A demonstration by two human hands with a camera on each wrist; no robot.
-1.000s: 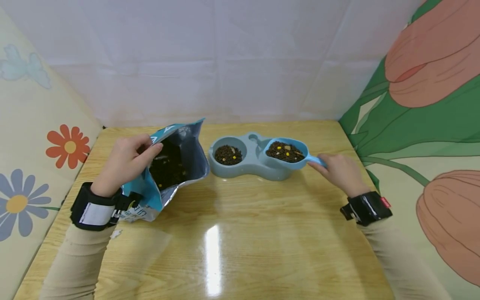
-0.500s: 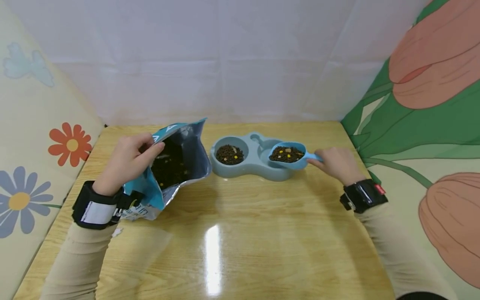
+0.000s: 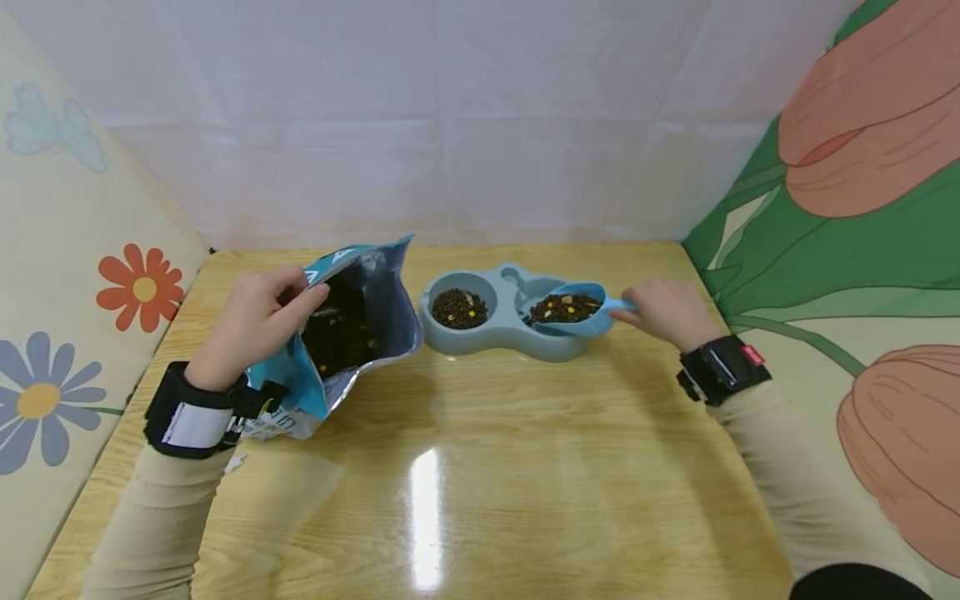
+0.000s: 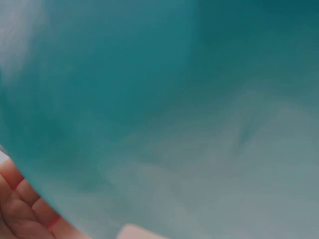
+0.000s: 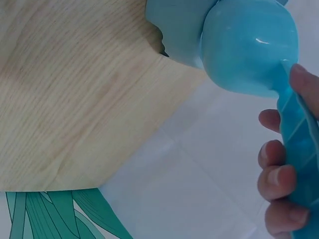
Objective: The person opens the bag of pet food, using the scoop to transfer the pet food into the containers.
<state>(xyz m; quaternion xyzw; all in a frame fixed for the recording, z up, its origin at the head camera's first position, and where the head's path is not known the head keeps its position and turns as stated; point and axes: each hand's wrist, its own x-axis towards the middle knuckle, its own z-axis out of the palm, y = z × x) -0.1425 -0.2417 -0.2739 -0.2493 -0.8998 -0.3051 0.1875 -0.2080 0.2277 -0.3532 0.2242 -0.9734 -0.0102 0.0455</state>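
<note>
My left hand (image 3: 262, 321) grips the top edge of a blue foil-lined bag (image 3: 397, 308) by its near side. Its mouth gapes toward the right, with dark pellets (image 3: 337, 333) inside. My right hand (image 3: 667, 310) holds a blue scoop (image 3: 596, 323) by its handle. Dark pellets with yellow bits (image 3: 562, 308) fill the scoop, which tilts leftward over the right bowl of a grey-blue double feeding bowl (image 3: 502, 335). Some pellets lie at the scoop's lip. In the left bowl is a heap of pellets (image 3: 459, 309). The right wrist view shows the scoop's underside (image 5: 249, 47) and curled fingers (image 5: 276, 181).
The feeding bowl stands on a shiny wooden table (image 3: 495, 467) near its back edge. A white cloth (image 3: 450, 167) hangs behind, and flower-printed panels (image 3: 847, 275) flank both sides. A small white scrap (image 3: 235, 463) lies by the bag.
The right hand has drawn the scoop slightly and tipped it from level toward the left, its pellets sliding to the lip over the right bowl. The left hand and bag stay put.
</note>
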